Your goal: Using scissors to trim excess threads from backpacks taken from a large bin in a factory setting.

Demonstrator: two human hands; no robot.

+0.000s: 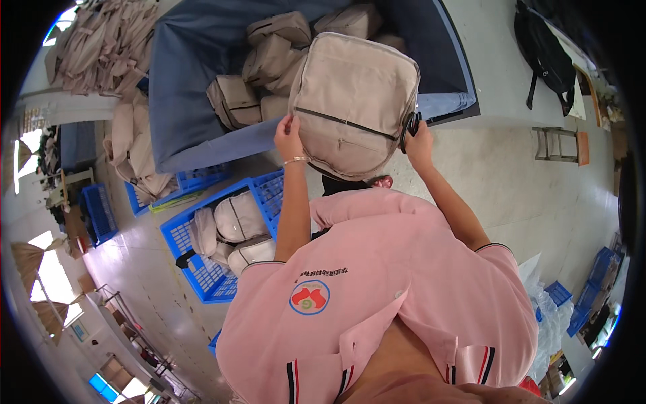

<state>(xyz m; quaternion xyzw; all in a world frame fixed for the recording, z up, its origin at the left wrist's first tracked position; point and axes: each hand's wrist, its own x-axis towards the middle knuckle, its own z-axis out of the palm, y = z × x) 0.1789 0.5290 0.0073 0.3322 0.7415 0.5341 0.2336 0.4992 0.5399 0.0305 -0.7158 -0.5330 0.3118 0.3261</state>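
One beige bag (360,84) is clamped at its left edge by the left grip (289,140), over a large blue bin's (222,153) near rim; a black looped item (410,129) is clasped in the right grip (420,145) beside the right edge, where contact cannot be told. Two-handed handling seems the step in hand; steady support is called for next. Similar bags (277,54) are piled inside the bin, and paler bags (235,217) are held in a blue crate (217,290) to the left.
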